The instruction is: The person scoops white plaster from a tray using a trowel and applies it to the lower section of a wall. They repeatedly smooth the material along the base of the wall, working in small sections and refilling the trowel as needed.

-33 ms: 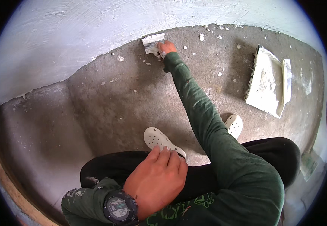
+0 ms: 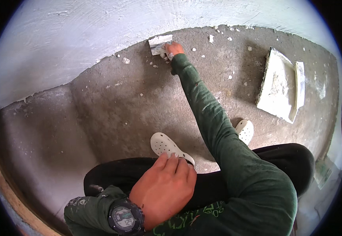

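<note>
Right hand tiny at far reach; fingers' grip on trowel too small to tell, handle hidden under hand. Right clog half covered by sleeve and knee. Left clog heel hidden behind left hand. Papers at right rim blurred, cut off.

Square plaster-caked mortar board lay on concrete floor at 2 o'clock, a flat white tool on its right edge. White plastered wall spanned 10 to 1 o'clock. White plaster crumbs scattered near the wall base.
</note>
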Tool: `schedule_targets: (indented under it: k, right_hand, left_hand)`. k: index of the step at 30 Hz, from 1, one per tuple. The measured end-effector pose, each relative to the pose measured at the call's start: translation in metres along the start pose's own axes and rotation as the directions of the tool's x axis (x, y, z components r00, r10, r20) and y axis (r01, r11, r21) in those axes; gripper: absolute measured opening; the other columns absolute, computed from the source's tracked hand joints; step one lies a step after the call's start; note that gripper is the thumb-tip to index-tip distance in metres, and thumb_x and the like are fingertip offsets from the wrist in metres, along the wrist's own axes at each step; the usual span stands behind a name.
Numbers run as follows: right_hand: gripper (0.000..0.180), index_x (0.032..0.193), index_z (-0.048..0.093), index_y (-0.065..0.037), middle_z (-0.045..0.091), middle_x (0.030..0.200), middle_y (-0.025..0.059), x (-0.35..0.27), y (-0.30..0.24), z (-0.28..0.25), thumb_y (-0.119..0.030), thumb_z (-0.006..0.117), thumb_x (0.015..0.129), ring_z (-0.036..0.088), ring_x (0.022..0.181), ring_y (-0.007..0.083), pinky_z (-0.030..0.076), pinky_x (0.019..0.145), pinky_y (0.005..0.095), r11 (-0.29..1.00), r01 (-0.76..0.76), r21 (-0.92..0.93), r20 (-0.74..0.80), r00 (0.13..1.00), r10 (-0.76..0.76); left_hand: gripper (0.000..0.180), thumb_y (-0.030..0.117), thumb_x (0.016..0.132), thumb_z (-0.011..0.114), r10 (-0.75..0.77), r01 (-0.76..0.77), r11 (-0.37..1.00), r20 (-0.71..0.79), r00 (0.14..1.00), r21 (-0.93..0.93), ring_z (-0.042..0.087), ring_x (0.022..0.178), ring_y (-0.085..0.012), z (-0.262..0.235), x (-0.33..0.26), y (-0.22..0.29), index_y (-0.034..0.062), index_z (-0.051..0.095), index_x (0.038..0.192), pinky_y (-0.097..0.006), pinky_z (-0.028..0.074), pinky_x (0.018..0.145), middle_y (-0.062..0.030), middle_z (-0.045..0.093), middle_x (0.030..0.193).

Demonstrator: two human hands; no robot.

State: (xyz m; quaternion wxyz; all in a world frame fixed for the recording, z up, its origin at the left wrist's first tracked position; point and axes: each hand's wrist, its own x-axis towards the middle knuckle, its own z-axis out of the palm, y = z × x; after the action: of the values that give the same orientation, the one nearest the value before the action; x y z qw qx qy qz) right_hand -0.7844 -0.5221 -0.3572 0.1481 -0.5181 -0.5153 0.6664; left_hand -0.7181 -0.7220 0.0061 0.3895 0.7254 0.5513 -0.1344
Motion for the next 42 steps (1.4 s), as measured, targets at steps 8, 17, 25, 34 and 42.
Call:
schedule_targets:
  k: [8, 17, 25, 34, 42]
  right_hand:
    - [0.017, 0.086, 0.065, -0.004, 0.063, 0.084, 0.0166, 0.038, -0.012, -0.016, -0.007, 0.064, 0.070, 0.060, 0.072, 0.0321, 0.051, 0.066, 0.0397, 0.767, 0.453, -0.454, 0.193, 0.891, -0.412]
    - [0.022, 0.095, 0.058, 0.006, 0.059, 0.077, 0.0112, 0.025, 0.031, -0.055, -0.014, 0.054, 0.089, 0.059, 0.065, 0.0155, 0.052, 0.052, 0.0298, 0.908, 0.384, -0.169, 0.066, 0.923, -0.378]
    - [0.025, 0.092, 0.065, -0.002, 0.062, 0.092, 0.0219, 0.052, 0.022, -0.068, -0.019, 0.048, 0.087, 0.062, 0.087, 0.0371, 0.049, 0.074, 0.0441, 0.381, 0.460, -0.802, 0.252, 0.839, -0.482]
    - [0.017, 0.083, 0.062, 0.000, 0.063, 0.075, 0.0132, 0.059, -0.003, -0.080, -0.011, 0.049, 0.085, 0.060, 0.062, 0.0221, 0.048, 0.053, 0.0350, 0.987, 0.136, 0.085, 0.133, 0.980, -0.147]
    - [0.018, 0.083, 0.062, 0.001, 0.061, 0.071, 0.0102, 0.008, -0.014, -0.097, -0.012, 0.050, 0.086, 0.058, 0.052, 0.0183, 0.045, 0.042, 0.0339, 0.986, 0.165, 0.013, 0.119, 0.979, -0.166]
  left_hand:
    - [0.033, 0.011, 0.080, 0.052, 0.061, -0.061, 0.998, 0.006, 0.998, 0.012, 0.057, 0.106, -0.0297, -0.003, 0.001, 0.003, -0.0045, 0.055, 0.108, -0.039, 0.039, 0.097, -0.0162, 0.060, 0.103]
    - [0.032, 0.011, 0.081, 0.052, 0.086, -0.086, 0.996, -0.003, 0.996, 0.014, 0.057, 0.106, -0.0305, -0.011, 0.007, 0.010, -0.0051, 0.056, 0.108, -0.040, 0.040, 0.098, -0.0175, 0.060, 0.103]
    - [0.032, 0.010, 0.080, 0.052, 0.064, -0.062, 0.998, 0.086, 0.994, -0.019, 0.057, 0.106, -0.0298, -0.009, 0.009, 0.010, -0.0043, 0.056, 0.108, -0.039, 0.039, 0.098, -0.0163, 0.060, 0.102]
    - [0.033, 0.010, 0.081, 0.051, 0.085, -0.084, 0.996, 0.122, 0.989, -0.017, 0.056, 0.108, -0.0308, -0.013, 0.012, 0.014, -0.0049, 0.055, 0.109, -0.039, 0.039, 0.099, -0.0172, 0.059, 0.103]
    - [0.032, 0.010, 0.080, 0.051, 0.063, -0.058, 0.997, 0.121, 0.991, -0.044, 0.056, 0.108, -0.0311, -0.016, 0.008, 0.013, -0.0055, 0.055, 0.108, -0.039, 0.038, 0.099, -0.0178, 0.059, 0.103]
